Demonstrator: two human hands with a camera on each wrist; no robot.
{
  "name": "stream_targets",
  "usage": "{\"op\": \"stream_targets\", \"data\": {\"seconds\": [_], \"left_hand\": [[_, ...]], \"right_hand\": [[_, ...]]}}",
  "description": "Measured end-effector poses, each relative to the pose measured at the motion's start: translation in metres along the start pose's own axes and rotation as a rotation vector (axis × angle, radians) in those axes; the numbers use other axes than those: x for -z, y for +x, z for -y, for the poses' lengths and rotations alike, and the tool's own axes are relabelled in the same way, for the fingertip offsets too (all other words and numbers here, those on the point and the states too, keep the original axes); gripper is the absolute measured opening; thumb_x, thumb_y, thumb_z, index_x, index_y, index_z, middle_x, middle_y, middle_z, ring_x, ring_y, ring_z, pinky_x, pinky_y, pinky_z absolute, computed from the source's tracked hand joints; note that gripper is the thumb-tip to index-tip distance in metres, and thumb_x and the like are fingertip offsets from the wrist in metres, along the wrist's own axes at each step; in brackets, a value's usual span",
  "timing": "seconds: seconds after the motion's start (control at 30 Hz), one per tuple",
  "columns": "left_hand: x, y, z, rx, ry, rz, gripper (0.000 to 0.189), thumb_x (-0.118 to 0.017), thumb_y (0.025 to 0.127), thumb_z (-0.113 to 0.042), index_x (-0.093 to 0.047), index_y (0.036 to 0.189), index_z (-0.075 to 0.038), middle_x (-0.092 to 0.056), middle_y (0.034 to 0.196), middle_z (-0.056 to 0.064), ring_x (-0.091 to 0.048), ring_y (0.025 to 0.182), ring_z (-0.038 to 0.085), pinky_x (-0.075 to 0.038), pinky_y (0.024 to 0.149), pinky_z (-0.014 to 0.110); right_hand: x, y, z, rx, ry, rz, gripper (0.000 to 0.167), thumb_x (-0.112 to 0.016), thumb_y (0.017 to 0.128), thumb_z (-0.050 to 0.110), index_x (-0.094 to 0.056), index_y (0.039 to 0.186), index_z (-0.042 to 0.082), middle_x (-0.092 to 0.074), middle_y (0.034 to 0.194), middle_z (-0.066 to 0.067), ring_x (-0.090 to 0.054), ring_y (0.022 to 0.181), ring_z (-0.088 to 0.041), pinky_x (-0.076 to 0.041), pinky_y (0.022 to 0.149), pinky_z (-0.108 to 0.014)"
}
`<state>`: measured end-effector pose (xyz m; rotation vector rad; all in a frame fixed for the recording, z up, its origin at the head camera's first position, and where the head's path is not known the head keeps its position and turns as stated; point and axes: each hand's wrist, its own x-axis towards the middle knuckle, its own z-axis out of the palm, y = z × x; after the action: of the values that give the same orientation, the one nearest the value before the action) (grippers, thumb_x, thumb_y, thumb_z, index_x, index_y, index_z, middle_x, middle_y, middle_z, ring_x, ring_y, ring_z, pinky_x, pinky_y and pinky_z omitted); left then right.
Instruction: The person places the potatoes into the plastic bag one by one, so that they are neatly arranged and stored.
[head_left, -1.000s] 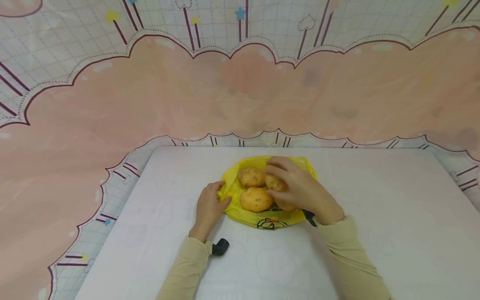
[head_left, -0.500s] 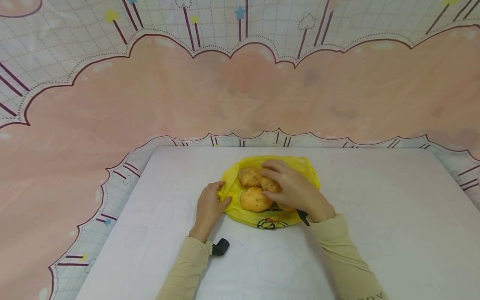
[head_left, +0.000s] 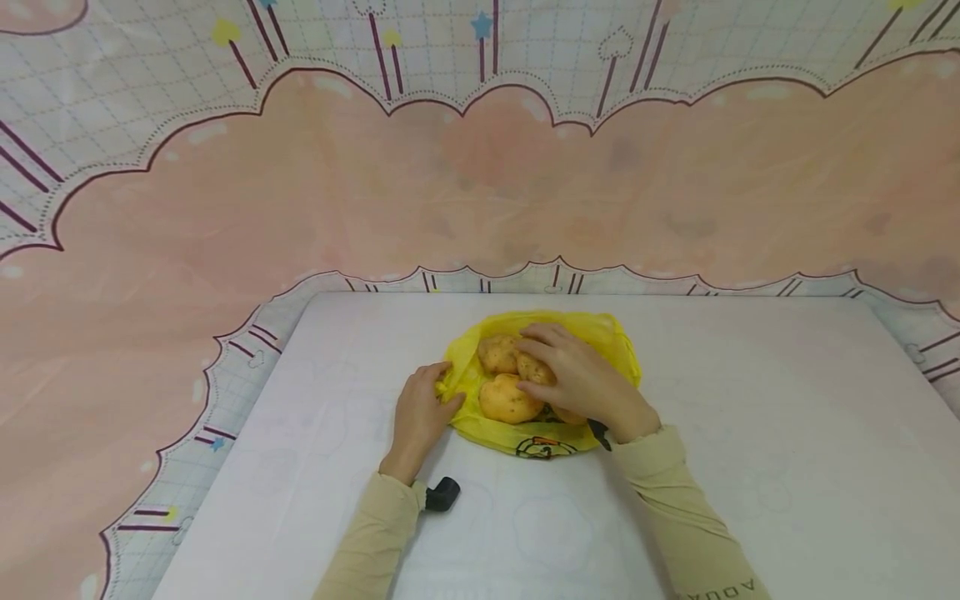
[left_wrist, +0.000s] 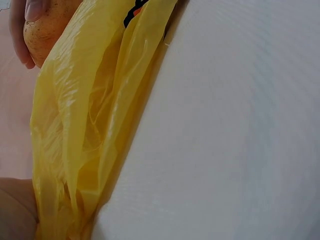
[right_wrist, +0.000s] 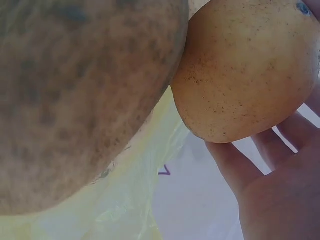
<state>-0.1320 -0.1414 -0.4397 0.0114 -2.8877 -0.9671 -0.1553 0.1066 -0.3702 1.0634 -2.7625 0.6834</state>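
Note:
A yellow plastic bag (head_left: 468,371) lies spread on the table, several potatoes on it. My left hand (head_left: 418,417) pinches the bag's gathered left end; in the left wrist view the thumb (left_wrist: 17,207) presses against the yellow film (left_wrist: 70,130). My right hand (head_left: 588,379) reaches in from the right and grips a potato (head_left: 534,369), its fingers and thumb around opposite sides. The right wrist view shows that potato (right_wrist: 245,75) against the fingers, with another potato (right_wrist: 75,110) very close to the camera. Beside it lie a back potato (head_left: 497,354) and a front potato (head_left: 510,400).
The white table (head_left: 765,433) spreads around the bag, its far edge meeting a patterned cloth backdrop (head_left: 420,192). A black wrist camera (head_left: 442,494) sticks out beside the left sleeve. A black-and-orange print (head_left: 543,447) shows on the bag's front.
My right hand has shifted a little to the left with its potato, closer to the back and front potatoes. My left hand stays where it was.

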Motion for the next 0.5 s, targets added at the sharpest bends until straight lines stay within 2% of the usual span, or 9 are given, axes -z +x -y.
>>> {"op": "stream_targets", "data": {"seconds": [0.27, 0.5], "left_hand": [[0.0004, 0.0002, 0.0006, 0.006, 0.002, 0.001, 0.052, -0.077, 0.087, -0.020, -0.058, 0.134, -0.004, -0.060, 0.128, 0.016, -0.056, 0.118, 0.033, -0.045, 0.104, 0.046], [-0.0001, 0.0004, 0.0003, 0.001, 0.011, 0.001, 0.052, -0.076, 0.087, -0.020, -0.058, 0.133, -0.004, -0.061, 0.127, 0.016, -0.056, 0.118, 0.033, -0.046, 0.103, 0.046]], "right_hand": [[-0.0025, 0.0011, 0.0014, 0.003, -0.013, 0.010, 0.053, -0.072, 0.091, 0.036, -0.062, 0.132, 0.005, -0.054, 0.141, -0.015, -0.048, 0.133, -0.034, -0.042, 0.110, -0.051], [-0.0052, 0.0006, 0.0001, 0.013, -0.007, 0.008, 0.052, -0.072, 0.091, 0.037, -0.062, 0.132, 0.006, -0.055, 0.139, -0.014, -0.050, 0.131, -0.032, -0.042, 0.110, -0.048]]}}
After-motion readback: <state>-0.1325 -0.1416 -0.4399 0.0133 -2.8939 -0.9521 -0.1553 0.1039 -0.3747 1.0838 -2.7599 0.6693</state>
